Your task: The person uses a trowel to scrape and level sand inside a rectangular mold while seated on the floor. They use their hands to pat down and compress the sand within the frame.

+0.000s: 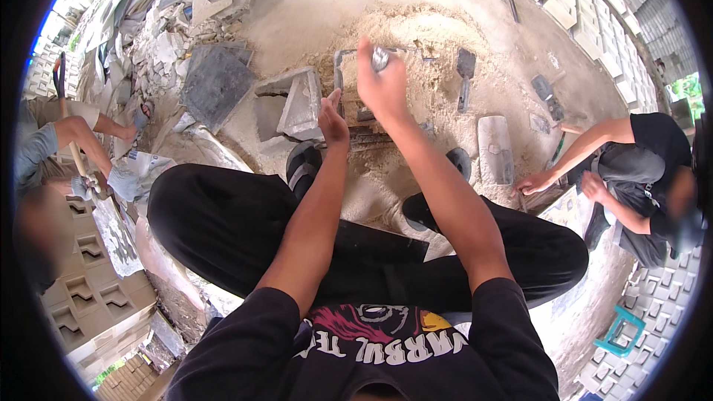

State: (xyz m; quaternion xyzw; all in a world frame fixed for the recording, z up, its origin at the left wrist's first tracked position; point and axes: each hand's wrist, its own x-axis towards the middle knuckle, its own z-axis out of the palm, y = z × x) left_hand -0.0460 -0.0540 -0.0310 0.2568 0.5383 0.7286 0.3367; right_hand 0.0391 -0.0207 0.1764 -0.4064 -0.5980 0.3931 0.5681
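Note:
My right hand (382,87) is closed round a shiny silver metal object (380,59), mostly hidden by the fingers. It is above a dark rectangular mould frame (339,68) on the ground with pale sandy material in and around it. My left hand (334,120) is beside the frame's near left side, fingers stretched upward and apart from the right hand. Whether it touches the frame I cannot tell. Left of it lies a grey cast block (301,108) with an angular opening.
A trowel (465,74) and a rounded slab (494,150) lie to the right. A dark flat board (215,82) and rubble (160,44) are at the left. A co-worker (631,171) crouches right; another person (56,141) holds a long-handled tool at left. A teal stool (622,330) stands lower right.

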